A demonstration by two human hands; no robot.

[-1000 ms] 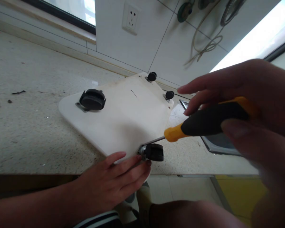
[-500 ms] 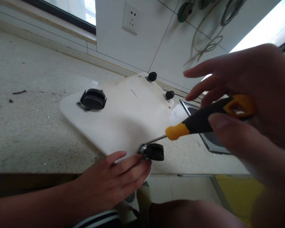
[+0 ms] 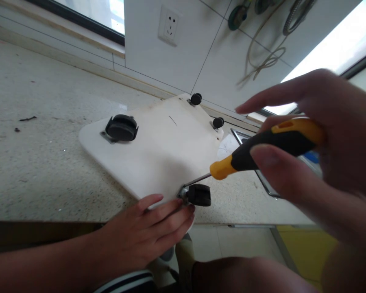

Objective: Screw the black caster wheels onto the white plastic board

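Note:
My right hand (image 3: 332,154) grips a yellow and black screwdriver (image 3: 262,152), its thumb along the handle and its index finger raised off it. The thin metal shaft slants down to the mounting plate of a black caster wheel (image 3: 199,195) at the near corner of a white board (image 3: 146,158). Stretched out flat, the fingers of my left hand (image 3: 158,232) rest on that corner, their tips touching or close to the caster's base. Another caster (image 3: 121,128) is fixed at the board's left corner. Two more, a caster (image 3: 196,99) and a caster (image 3: 218,122), stand at the far end.
The board lies on a speckled stone counter (image 3: 33,162). A metal-rimmed sink (image 3: 266,185) is set in the counter at right, partly behind my right hand. A wall socket (image 3: 171,26) and a looped cord (image 3: 270,61) are on the tiled wall. Yellow cabinetry (image 3: 305,248) stands below.
The screwdriver handle has turned about its shaft and shifted slightly left. My right fingers have changed their hold, the index finger lifting away. My left hand stays in place.

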